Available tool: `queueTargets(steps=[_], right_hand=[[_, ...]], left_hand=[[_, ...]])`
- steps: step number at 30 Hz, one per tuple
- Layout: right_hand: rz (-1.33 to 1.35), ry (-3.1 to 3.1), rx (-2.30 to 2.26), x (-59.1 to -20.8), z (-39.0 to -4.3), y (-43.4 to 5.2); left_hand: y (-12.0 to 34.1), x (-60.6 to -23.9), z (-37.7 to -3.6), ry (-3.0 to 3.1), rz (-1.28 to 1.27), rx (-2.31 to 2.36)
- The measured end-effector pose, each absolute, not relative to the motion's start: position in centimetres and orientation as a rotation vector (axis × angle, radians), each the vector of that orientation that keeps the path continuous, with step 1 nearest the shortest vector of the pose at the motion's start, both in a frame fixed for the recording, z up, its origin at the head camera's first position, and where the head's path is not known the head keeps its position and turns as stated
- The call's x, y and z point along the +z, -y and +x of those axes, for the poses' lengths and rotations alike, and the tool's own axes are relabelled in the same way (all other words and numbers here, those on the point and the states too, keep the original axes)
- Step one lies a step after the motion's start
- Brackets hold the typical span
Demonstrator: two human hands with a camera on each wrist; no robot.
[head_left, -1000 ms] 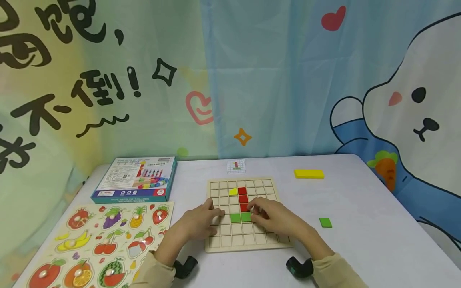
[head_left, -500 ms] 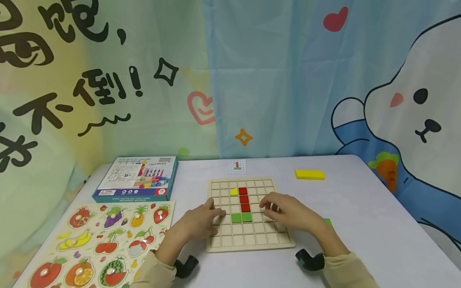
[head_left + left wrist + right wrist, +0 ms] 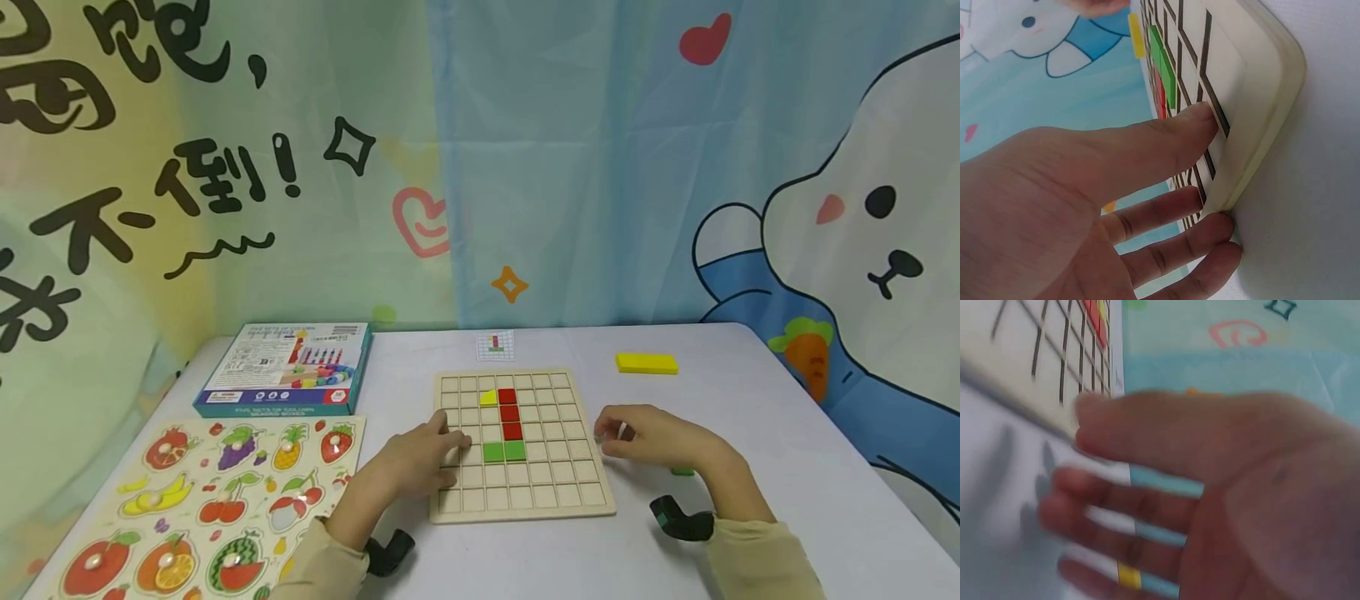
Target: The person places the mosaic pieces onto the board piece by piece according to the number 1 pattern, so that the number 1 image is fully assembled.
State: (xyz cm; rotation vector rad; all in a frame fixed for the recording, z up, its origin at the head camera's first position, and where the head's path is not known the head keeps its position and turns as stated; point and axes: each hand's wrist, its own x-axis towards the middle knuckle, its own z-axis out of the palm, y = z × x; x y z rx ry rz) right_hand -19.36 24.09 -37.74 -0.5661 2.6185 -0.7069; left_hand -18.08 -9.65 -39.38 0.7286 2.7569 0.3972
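Observation:
A wooden grid board (image 3: pixel 555 497) lies on the white table. In its squares sit a column of red tiles (image 3: pixel 509 413), one yellow tile (image 3: pixel 488 398) beside the top red one, and two green tiles (image 3: pixel 504 452) below. My left hand (image 3: pixel 417 460) rests on the board's left edge; in the left wrist view the thumb (image 3: pixel 1166 140) lies on the grid and some fingers touch the side. Just off the board's right edge is my right hand (image 3: pixel 663 440), fingers loosely bent with nothing between them. Under it a loose green tile (image 3: pixel 682 472) is mostly hidden.
Behind the board lies a small pattern card (image 3: pixel 495 345). A yellow block (image 3: pixel 647 363) stands at the back right. To the left are a boxed set (image 3: pixel 281 371) and a fruit puzzle board (image 3: pixel 255 467). A printed curtain (image 3: pixel 525 167) hangs behind the table.
My right hand has drawn away from the tiles to the right, past the board's edge, and now covers most of the loose green tile. My left hand has stayed at the board.

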Motion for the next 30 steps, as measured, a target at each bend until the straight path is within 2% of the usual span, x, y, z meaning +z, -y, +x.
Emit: queueTargets(steps=[5, 9, 18, 22, 30], right_hand=[[-0.266, -2.620, -0.595, -38.0, -19.3, -26.2], [-0.151, -2.612, -0.528, -38.0, -19.5, -27.9], [-0.074, -2.486, -0.617, -37.7, -19.1, -30.6], [-0.037, -2.444, -0.700, -37.9, -18.9, -30.2], [-0.172, -2.612, -0.587, -38.7, -19.6, -28.6]], left_hand=[[9.7, -39.3, -18.0, -2.758, 0.733, 0.401], [9.7, -39.3, -18.0, -2.764, 0.732, 0.395], [9.6, -39.1, -18.0, -2.760, 0.732, 0.387], [9.5, -39.0, -18.0, -2.760, 0.727, 0.382], [9.6, -39.2, -18.1, -2.751, 0.715, 0.381]])
